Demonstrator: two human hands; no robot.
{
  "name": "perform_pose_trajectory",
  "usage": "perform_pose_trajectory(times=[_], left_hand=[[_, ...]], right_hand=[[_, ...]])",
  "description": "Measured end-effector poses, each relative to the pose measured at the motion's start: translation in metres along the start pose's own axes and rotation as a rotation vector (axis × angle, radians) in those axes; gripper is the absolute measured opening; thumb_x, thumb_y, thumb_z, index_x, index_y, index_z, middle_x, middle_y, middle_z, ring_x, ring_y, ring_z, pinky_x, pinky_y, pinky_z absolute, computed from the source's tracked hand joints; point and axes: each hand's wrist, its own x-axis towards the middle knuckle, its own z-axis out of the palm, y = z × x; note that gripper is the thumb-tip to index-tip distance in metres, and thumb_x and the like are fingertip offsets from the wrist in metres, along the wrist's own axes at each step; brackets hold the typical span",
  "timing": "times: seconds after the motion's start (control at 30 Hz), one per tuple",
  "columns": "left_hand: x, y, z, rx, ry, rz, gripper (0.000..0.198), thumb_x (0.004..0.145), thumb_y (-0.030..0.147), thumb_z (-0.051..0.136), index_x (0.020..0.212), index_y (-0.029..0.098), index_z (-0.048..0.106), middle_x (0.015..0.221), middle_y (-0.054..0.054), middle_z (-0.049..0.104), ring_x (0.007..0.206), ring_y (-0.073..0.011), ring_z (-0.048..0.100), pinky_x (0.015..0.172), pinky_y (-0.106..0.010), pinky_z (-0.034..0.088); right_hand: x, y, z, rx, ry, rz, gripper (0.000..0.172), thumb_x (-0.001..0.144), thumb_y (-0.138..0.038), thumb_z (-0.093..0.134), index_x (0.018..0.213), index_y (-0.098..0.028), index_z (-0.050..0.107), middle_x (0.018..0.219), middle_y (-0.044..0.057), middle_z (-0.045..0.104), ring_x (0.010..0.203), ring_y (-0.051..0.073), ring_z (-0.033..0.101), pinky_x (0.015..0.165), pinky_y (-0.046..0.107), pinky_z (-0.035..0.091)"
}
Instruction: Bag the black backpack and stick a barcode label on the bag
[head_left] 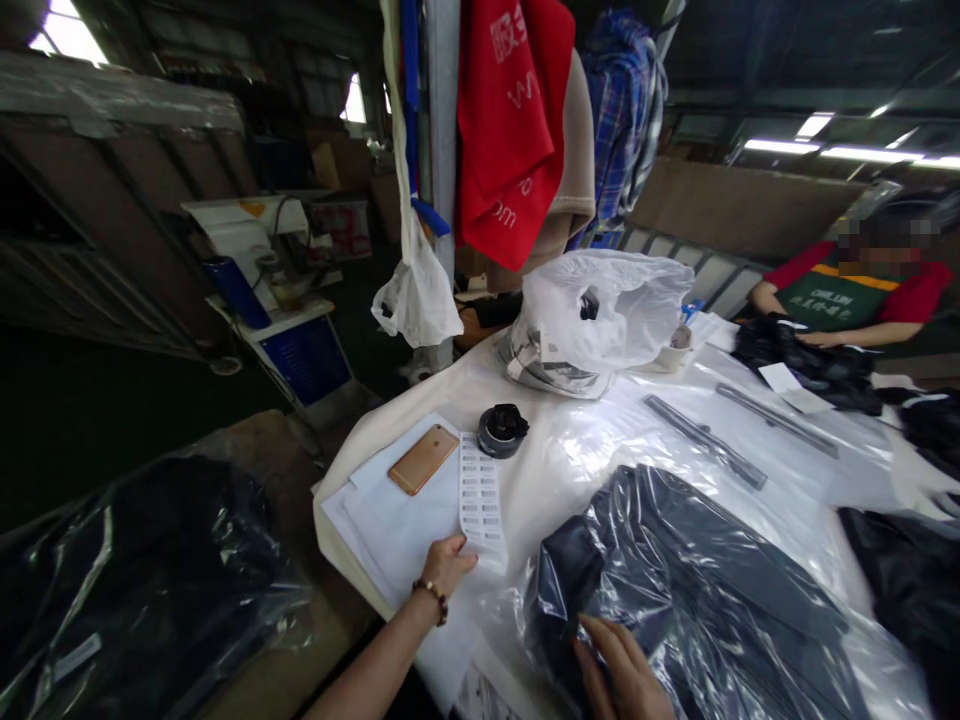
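Observation:
In the head view my left hand (448,568) has its fingers closed at the lower left edge of a sheet of barcode labels (480,490). The sheet lies over white paper (375,530) on the table. My right hand (624,668) rests with fingers stretched out on a dark garment in a clear plastic bag (697,570), touching the plastic. A gold phone (424,458) lies on the paper left of the labels. Beyond the sheet sits a roll of dark tape (502,432) with something black bunched in its middle.
A white plastic bag (607,310) stands at the back of the table near a metal post (441,130). Two grey strips (705,440) lie to the right. Across the table a person (847,300) handles black garments (806,360). Another bagged dark garment (150,580) lies at the left.

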Motion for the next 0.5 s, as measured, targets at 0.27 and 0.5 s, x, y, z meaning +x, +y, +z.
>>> perform_pose_trajectory(times=[0.27,0.5], left_hand=[[-0.007,0.015,0.005,-0.152,-0.065,0.028,0.026,0.047,0.026,0.066,0.071,0.015,0.066,0.062,0.003,0.062,0.067,-0.016,0.055,0.068,-0.028,0.043],[-0.005,0.018,0.006,-0.171,-0.043,0.043,0.018,0.047,0.024,0.065,0.062,0.014,0.063,0.055,0.005,0.054,0.06,-0.0116,0.047,0.059,-0.023,0.036]], right_hand=[[0.089,-0.067,0.089,0.485,-0.11,0.104,0.031,0.076,-0.034,0.051,0.102,-0.021,0.063,0.102,0.009,0.064,0.099,0.023,0.057,0.09,0.038,0.045],[0.101,-0.059,0.125,0.554,-0.151,0.265,0.037,0.07,-0.046,0.054,0.092,-0.02,0.068,0.095,0.01,0.067,0.093,0.026,0.059,0.087,0.043,0.045]])
